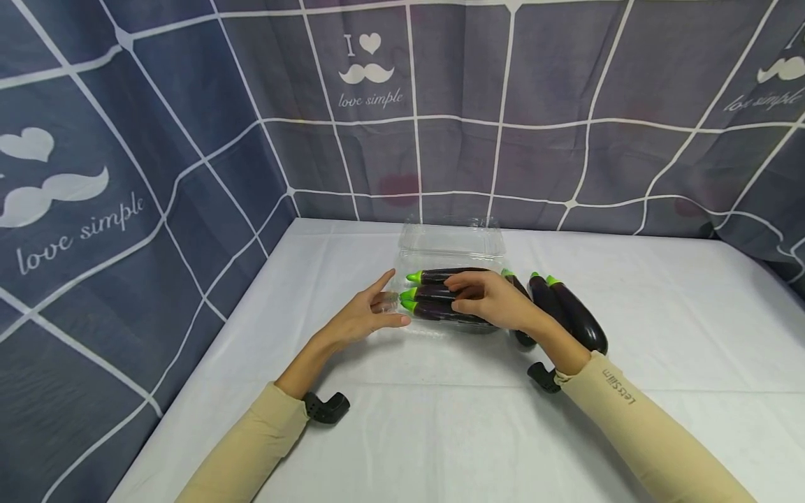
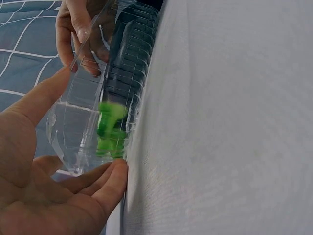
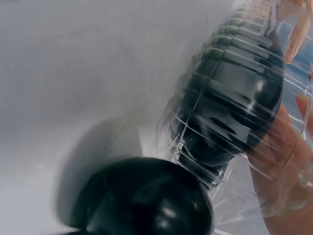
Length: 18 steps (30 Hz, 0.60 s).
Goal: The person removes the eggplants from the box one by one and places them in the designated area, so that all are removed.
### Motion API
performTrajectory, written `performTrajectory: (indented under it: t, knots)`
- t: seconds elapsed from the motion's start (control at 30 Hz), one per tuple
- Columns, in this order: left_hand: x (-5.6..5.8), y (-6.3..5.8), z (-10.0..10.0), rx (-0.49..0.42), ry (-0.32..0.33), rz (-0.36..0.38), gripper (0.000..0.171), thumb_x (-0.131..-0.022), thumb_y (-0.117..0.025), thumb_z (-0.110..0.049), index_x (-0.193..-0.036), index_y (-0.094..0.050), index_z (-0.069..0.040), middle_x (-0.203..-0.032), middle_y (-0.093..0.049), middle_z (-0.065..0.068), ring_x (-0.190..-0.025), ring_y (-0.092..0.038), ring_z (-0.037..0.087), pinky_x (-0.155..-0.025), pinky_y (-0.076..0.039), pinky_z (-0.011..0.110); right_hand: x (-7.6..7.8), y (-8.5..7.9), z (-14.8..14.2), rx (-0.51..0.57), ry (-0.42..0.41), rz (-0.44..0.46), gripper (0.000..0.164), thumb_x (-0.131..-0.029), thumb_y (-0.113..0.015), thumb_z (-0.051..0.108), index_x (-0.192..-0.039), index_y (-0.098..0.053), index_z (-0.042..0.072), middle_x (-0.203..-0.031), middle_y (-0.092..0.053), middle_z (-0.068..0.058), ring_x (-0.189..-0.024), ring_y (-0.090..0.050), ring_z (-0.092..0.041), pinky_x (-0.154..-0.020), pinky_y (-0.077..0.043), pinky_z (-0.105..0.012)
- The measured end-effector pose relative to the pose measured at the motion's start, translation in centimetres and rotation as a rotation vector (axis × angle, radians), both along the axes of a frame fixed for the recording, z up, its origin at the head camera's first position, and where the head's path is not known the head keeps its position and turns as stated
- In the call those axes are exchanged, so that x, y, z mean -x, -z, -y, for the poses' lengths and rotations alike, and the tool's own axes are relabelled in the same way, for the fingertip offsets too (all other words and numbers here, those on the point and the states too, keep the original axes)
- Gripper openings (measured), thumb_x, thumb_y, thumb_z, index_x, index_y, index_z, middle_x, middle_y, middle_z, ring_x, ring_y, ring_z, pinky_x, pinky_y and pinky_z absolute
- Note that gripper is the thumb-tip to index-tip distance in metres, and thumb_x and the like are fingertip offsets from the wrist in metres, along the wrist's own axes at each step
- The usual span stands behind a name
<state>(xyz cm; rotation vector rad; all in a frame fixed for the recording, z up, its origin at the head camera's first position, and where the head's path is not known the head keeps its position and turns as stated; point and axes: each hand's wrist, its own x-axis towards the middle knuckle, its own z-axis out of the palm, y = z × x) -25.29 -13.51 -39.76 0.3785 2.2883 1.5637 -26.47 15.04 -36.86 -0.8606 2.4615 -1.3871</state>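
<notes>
Left hand [image 1: 361, 318] spreads wide at one end of the clear container [image 1: 443, 260]; right hand [image 1: 487, 297] bends over three eggplants [image 1: 434, 311] inside, its grip unclear. Three loose eggplants [image 1: 578, 316] lie beside the container on the white tabletop [image 1: 402, 412].

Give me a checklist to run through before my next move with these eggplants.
Lid open: ok, back on the container's far side.
Left hand at the container: ok, touching its left end.
Packed eggplants aligned: ok, three side by side, green ends left.
Right hand clear: not ok, over them.
Right hand's grip on one: cannot tell.
Everything packed: not ok, three loose eggplants lie outside, right.
</notes>
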Motion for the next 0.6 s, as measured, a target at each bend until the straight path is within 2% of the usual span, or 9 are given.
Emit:
performTrajectory:
  t: [0.27, 0.43, 0.6]
  knots:
    - [0.0, -0.1, 0.1, 0.002, 0.001, -0.003, 0.104, -0.081, -0.082, -0.037, -0.16, -0.014, -0.031, -0.155, -0.03, 0.018, -0.14, -0.034, 0.033, -0.105, -0.038, 0.054, 0.3, 0.0, 0.1, -0.005, 0.066, -0.105, 0.04, -0.09, -0.071, 0.007, -0.129, -0.063, -0.002, -0.119, -0.066, -0.019, -0.101, -0.063, -0.027, -0.084, -0.051, -0.041]
    - [-0.1, -0.1, 0.0, 0.007, -0.005, 0.002, 0.104, -0.081, -0.082, -0.038, -0.16, -0.014, -0.033, -0.155, -0.03, 0.017, -0.141, -0.033, 0.033, -0.105, -0.037, 0.055, 0.8, 0.1, 0.2, 0.014, 0.046, -0.105, 0.041, -0.09, -0.071, 0.006, -0.129, -0.062, -0.003, -0.119, -0.065, -0.021, -0.104, -0.063, -0.029, -0.086, -0.05, -0.043]
    - [0.0, 0.0, 0.0, -0.001, 0.006, 0.004, 0.102, -0.083, -0.081, -0.035, -0.16, -0.014, -0.032, -0.155, -0.028, 0.019, -0.142, -0.032, 0.035, -0.106, -0.036, 0.056, 1.2, 0.0, 0.5, 0.034, 0.036, -0.066, 0.041, -0.091, -0.069, 0.005, -0.13, -0.061, -0.003, -0.121, -0.064, -0.022, -0.108, -0.061, -0.032, -0.088, -0.05, -0.046]
